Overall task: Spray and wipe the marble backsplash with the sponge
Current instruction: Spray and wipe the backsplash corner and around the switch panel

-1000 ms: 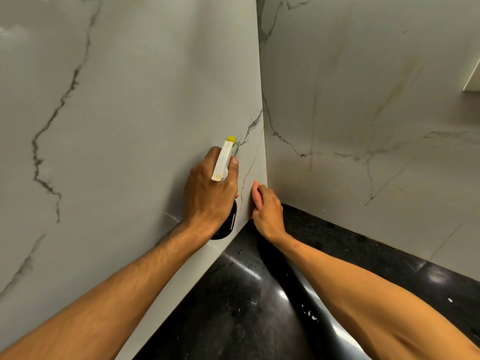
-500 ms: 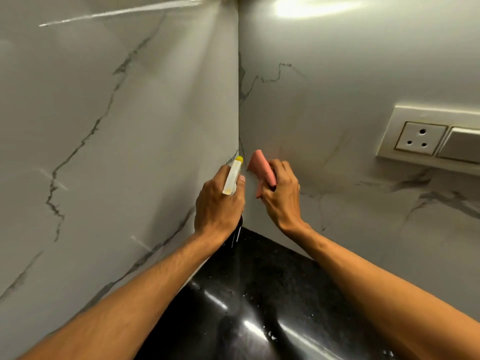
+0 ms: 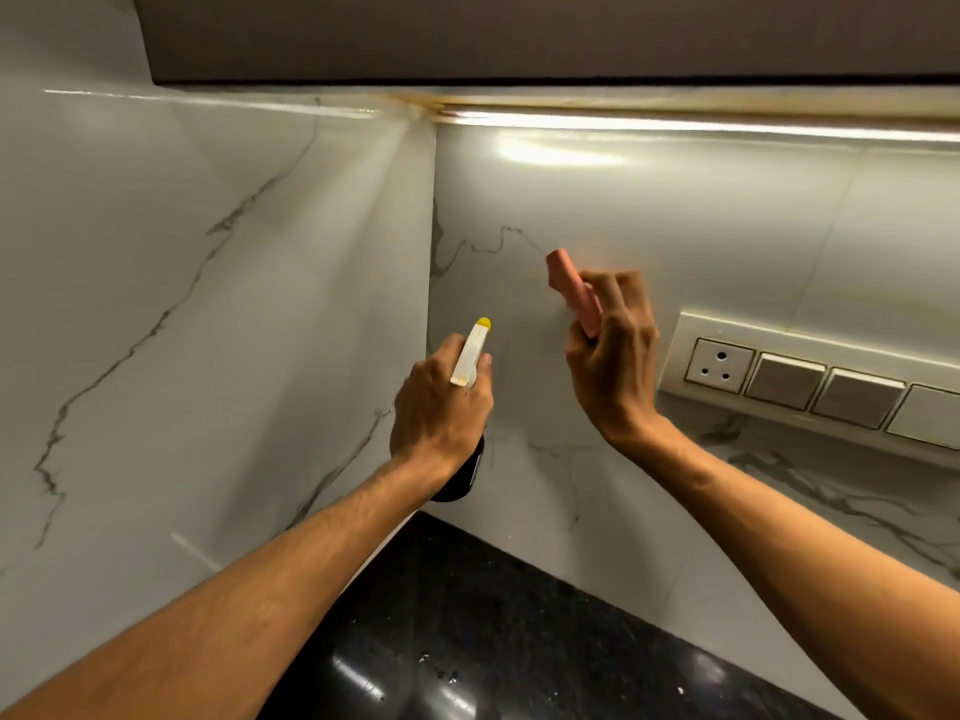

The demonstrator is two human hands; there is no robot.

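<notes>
The marble backsplash (image 3: pixel 675 241) is pale grey with dark veins and turns a corner in the middle of the view. My left hand (image 3: pixel 439 413) grips a dark spray bottle (image 3: pixel 470 353) with a white trigger head and yellow nozzle, aimed up at the corner. My right hand (image 3: pixel 613 356) holds a pink sponge (image 3: pixel 571 291) against the right-hand wall, just right of the corner. The sponge sticks up past my fingers and is a little blurred.
A cream switch plate (image 3: pixel 810 379) with a socket and several switches sits on the wall right of my right hand. A black glossy countertop (image 3: pixel 493 641) lies below. A dark cabinet underside (image 3: pixel 519 33) with a lit strip runs along the top.
My right hand has risen from the base of the corner with the sponge and moved right onto the right-hand wall. My view tilted upward; the left hand with the bottle stayed near the corner.
</notes>
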